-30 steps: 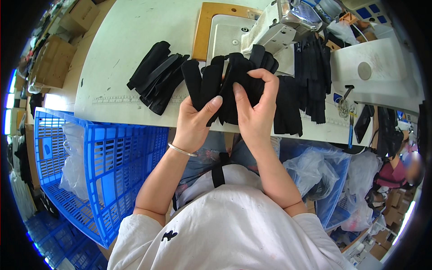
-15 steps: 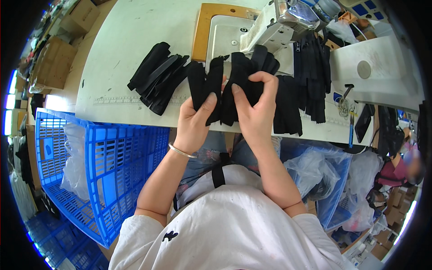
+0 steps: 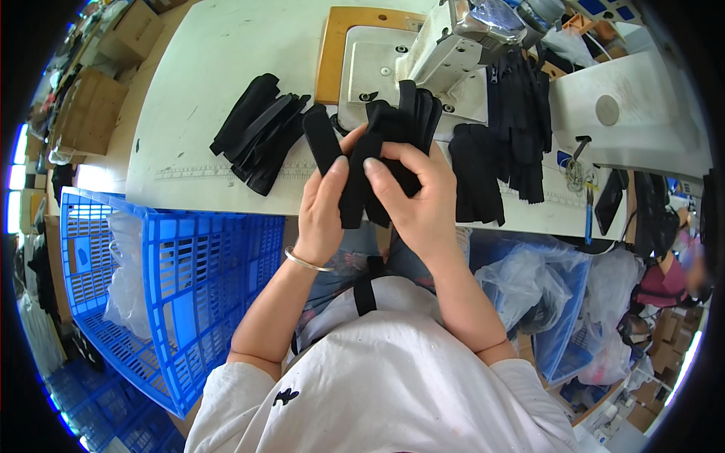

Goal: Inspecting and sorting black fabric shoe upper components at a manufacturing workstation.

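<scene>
From my remote feed, both hands had drifted closer together since half a second earlier, and the gap between their black strips (image 3: 355,202) had closed up. The left hand (image 3: 322,215) was curled snugly around a few, thumb pressed on top, one sticking up and leaning left. The right hand (image 3: 424,204) was half curled around the rest of the bunch, thumb against the front strip. All that was held at the near edge of the table (image 3: 181,136), and I could now see bare tabletop before the right-hand pile (image 3: 476,174). Container-wise: the blue crate (image 3: 149,253) on the left had crumpled clear plastic (image 3: 127,283) in it; the blue bin (image 3: 572,306) on the right held clear bags (image 3: 517,279).
</scene>
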`<state>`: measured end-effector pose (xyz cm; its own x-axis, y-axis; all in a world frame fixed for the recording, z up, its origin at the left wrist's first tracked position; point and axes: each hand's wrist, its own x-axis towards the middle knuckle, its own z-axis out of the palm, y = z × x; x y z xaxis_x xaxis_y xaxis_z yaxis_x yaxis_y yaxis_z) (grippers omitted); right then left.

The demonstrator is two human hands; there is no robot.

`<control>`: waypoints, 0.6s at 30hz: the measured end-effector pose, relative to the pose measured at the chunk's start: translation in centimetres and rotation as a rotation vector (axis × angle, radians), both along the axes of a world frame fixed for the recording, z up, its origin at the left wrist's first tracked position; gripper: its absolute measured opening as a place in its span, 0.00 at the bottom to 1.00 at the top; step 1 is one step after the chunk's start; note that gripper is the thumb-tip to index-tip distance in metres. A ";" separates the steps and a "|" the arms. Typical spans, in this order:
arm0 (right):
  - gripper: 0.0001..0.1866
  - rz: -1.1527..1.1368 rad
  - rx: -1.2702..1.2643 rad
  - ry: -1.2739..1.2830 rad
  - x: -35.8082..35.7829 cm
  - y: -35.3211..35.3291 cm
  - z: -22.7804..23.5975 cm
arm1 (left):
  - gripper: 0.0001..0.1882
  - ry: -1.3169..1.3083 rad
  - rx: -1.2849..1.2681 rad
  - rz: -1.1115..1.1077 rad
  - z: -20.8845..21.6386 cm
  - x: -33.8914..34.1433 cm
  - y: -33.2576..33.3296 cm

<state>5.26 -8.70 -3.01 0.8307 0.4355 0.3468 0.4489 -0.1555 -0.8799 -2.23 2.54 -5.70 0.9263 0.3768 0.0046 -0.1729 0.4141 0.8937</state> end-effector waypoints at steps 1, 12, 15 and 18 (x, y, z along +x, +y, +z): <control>0.06 0.000 0.001 -0.001 0.0 0.1 0.0 | 0.25 -0.011 -0.034 -0.016 -0.1 0.1 0.0; 0.09 -0.066 0.075 0.067 1.1 -0.3 -0.9 | 0.19 0.038 -0.010 0.020 -0.7 0.1 0.4; 0.10 -0.071 0.109 0.161 1.6 -0.6 -1.7 | 0.19 0.090 -0.054 0.018 -0.4 0.4 0.6; 0.11 -0.055 0.158 0.214 2.2 -0.8 -2.1 | 0.19 0.006 -0.255 -0.105 -0.8 0.3 1.9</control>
